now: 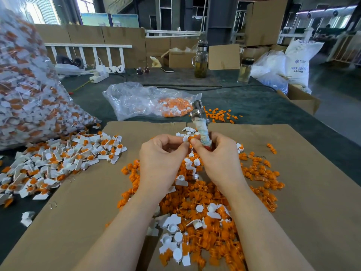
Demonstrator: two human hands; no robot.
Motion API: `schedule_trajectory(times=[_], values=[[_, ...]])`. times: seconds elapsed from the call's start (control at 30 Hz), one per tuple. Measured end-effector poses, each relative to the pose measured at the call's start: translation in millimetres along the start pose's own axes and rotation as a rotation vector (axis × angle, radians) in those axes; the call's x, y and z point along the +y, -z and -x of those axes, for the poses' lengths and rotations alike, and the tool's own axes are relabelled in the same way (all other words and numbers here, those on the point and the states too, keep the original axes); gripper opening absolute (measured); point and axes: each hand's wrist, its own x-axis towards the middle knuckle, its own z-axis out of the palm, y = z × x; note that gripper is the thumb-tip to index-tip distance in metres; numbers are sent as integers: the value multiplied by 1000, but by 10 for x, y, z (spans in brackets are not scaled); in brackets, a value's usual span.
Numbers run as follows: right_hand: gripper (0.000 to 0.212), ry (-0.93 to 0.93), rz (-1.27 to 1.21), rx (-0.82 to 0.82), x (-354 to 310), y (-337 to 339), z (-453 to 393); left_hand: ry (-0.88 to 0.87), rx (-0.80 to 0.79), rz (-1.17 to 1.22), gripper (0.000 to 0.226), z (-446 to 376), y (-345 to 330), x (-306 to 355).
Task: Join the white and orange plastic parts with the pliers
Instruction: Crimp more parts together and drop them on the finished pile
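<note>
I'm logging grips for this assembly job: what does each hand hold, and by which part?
The right hand grips the pliers by their wrapped handles, head up. Both hands' fingertips pinch a small white and orange part; the left hand holds nothing else.

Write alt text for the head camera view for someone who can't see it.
Two hands meet over a cardboard sheet: the left hand pinches a white and orange part, the right hand grips pliers upright. Loose orange parts are heaped below, joined pieces lie left.
</note>
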Motion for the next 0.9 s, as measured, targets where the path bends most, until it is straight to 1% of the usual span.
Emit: schedule_trajectory(times=[0.07, 0.17, 0.33, 0.43, 0.57, 0.73, 0.9], values=[[11, 1, -2, -10, -11, 7, 2, -2, 8, -9, 14, 0, 1, 4], [9, 6, -11, -45, -31, 24, 5, 14, 22, 3, 11, -1, -2, 5], [12, 30, 4, -83, -52, 47, 14, 37, 37, 24, 9, 4, -3, 14], [7, 57, 15, -81, -52, 46, 15, 37, 42, 16, 9, 5, -2, 18], [9, 96, 62, -66, -41, 41, 10, 43, 38, 14, 8, 3, 4, 18], [18, 164, 150, -43, -37, 39, 9, 56, 29, 17, 11, 1, 11, 11], [16, 227, 235, -35, -51, 52, 11, 66, 35, -4, 13, -15, 14, -9]])
